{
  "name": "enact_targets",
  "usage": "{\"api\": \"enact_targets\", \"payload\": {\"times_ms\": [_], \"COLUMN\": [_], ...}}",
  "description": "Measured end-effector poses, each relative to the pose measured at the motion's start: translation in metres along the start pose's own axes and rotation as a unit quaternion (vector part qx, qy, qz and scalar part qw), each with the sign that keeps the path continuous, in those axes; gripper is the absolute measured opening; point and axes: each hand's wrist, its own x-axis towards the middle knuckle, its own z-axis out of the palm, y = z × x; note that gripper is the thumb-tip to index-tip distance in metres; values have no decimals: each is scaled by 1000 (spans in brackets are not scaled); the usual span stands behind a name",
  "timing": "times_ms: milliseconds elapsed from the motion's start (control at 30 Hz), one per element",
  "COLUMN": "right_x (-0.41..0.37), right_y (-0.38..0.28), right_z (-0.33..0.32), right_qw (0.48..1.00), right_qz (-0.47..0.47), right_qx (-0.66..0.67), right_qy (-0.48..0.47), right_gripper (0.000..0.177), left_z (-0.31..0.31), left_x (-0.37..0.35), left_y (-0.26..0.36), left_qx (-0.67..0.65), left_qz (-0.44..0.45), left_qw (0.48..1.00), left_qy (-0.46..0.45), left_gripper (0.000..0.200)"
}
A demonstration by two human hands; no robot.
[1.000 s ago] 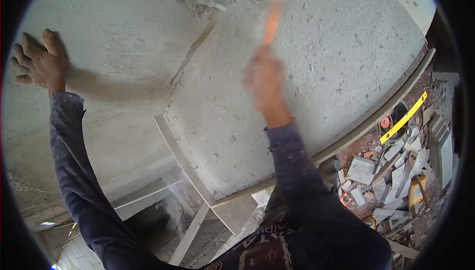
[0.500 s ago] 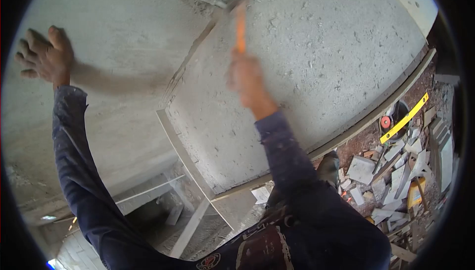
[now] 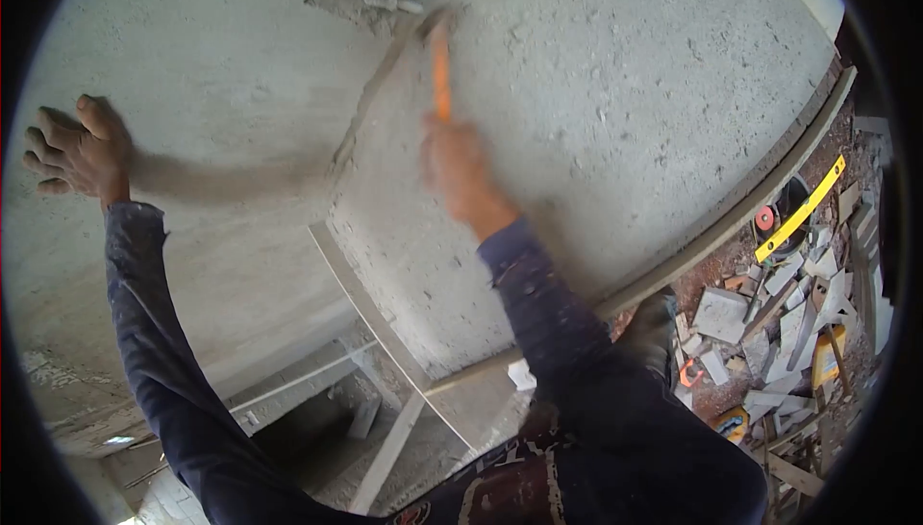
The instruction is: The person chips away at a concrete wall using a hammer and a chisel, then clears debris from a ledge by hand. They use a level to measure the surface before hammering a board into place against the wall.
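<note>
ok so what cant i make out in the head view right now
- Orange-handled tool: its head is motion-blurred; exact shape and whether it touches the surface can't be told.
- Right hand: motion blur hides the finger details.
- Dark round container: the yellow level hides part of it.
- Shirt lettering: folds and blur make it unreadable.
- Slab: the dark round picture edge cuts off its top.

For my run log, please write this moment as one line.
left hand: spread on concrete wall | right hand: gripping orange-handled tool, head blurred near groove | scene: yellow level beside rubble
</note>
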Motion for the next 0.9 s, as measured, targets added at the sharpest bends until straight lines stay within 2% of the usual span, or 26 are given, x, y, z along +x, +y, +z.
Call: {"api": "enact_targets", "payload": {"times_ms": [33,67,100,133,167,200,233,267,300,333,367,400,433,467,500,567,600,633,667,700,733,767,800,833,867,900], "right_x": [-5,-71,-75,-72,-69,-66,-69,-63,-47,-24,10,5,-19,-34,-34,-65,-74,-81,-79,-52,-67,-68,-65,-55,-32,-2], "right_y": [9,-93,-126,-150,-176,-213,-234,-221,-190,-130,-57,-24,14,33,19,-18,-54,-96,-120,-116,-172,-198,-203,-186,-132,-66], "right_z": [-20,-26,-46,-70,-100,-145,-158,-148,-126,-85,-30,-1,27,41,39,15,-3,-25,-47,-102,-110,-128,-134,-118,-80,-35], "right_qw": [985,984,962,896,832,783,748,725,715,740,799,799,967,970,972,992,992,989,965,831,820,774,732,708,724,741], "right_qz": [-151,-67,-186,-401,-507,-569,-600,-622,-624,-563,-372,-370,-91,202,192,123,70,-2,-175,-552,-539,-576,-612,-625,-588,-501], "right_qx": [-1,139,151,120,45,239,268,293,310,273,229,233,169,80,86,-8,92,125,137,-27,179,260,300,323,287,171], "right_qy": [86,90,130,147,219,-77,-90,-31,61,246,413,413,168,-107,-106,36,59,75,137,65,76,26,19,62,221,412], "right_gripper": [22,21,21,21,19,20,18,22,30,39,49,49,53,59,59,30,25,20,21,17,19,24,31,38,46,54], "left_z": [-9,-8,-3,-3,-4,-4,-5,-6,-8,-8,-7,-7,-9,-11,-5,-11,-12,-6,-6,-7,-5,-4,-6,-7,-7,-6], "left_x": [-9,-7,1,5,3,2,2,1,0,2,4,3,1,1,6,-7,-7,0,2,2,2,1,0,1,1,2], "left_y": [0,3,6,6,7,7,8,8,8,10,11,11,11,7,4,1,2,5,6,6,7,8,10,9,9,10], "left_qx": [-2,-5,-6,-9,-7,-4,1,3,6,6,8,7,5,3,8,17,13,9,6,9,13,14,12,10,10,16], "left_qz": [1,-2,-7,-4,-7,-13,-23,-20,-17,-13,-11,-11,-10,-6,-5,-14,-13,-14,-11,-13,-19,-17,-14,-10,-7,-12], "left_qw": [1000,1000,1000,1000,1000,1000,999,999,999,999,999,999,999,999,999,998,998,999,999,999,999,999,999,999,999,999], "left_qy": [-19,-20,-6,-4,-14,-19,-28,-31,-35,-35,-31,-31,-37,-39,-36,-58,-58,-42,-41,-43,-39,-41,-40,-37,-37,-39], "left_gripper": [86,87,87,87,88,89,91,91,91,91,91,91,91,91,91,91,91,92,92,91,91,91,91,91,91,91]}}
